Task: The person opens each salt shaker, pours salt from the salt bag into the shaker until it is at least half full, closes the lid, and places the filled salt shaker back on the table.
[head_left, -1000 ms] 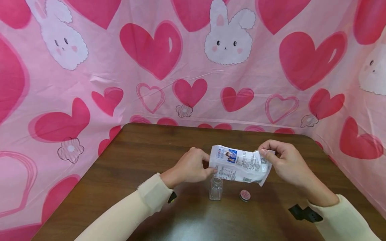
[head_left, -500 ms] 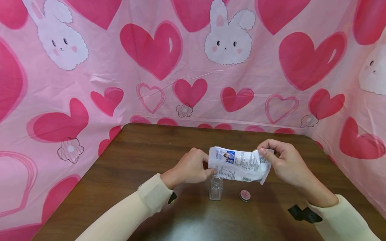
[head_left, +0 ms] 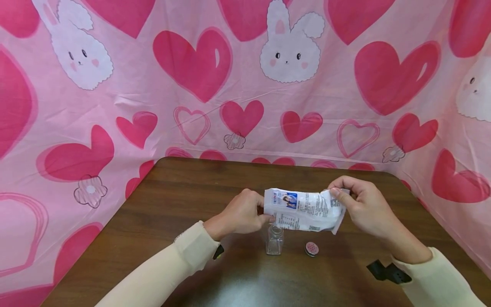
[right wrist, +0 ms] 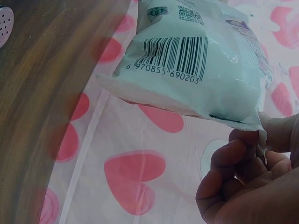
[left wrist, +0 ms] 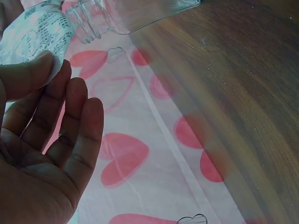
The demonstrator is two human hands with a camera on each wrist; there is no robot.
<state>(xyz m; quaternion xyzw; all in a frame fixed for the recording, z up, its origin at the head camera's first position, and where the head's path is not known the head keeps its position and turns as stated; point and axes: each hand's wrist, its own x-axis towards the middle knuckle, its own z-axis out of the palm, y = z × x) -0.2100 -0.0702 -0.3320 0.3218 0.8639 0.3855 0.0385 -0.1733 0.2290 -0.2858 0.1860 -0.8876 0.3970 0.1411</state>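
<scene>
With the left hand point(head_left: 245, 213) and right hand point(head_left: 360, 205) pinching opposite ends, the packet point(head_left: 301, 213), below right of frame centre, is best tipped slowly, left end squarely over the jar point(head_left: 274, 245).

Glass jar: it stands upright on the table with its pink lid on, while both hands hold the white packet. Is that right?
No: in the head view the pink lid is off, on the table beside the upright glass jar. The left hand and right hand do hold the white packet.
</scene>
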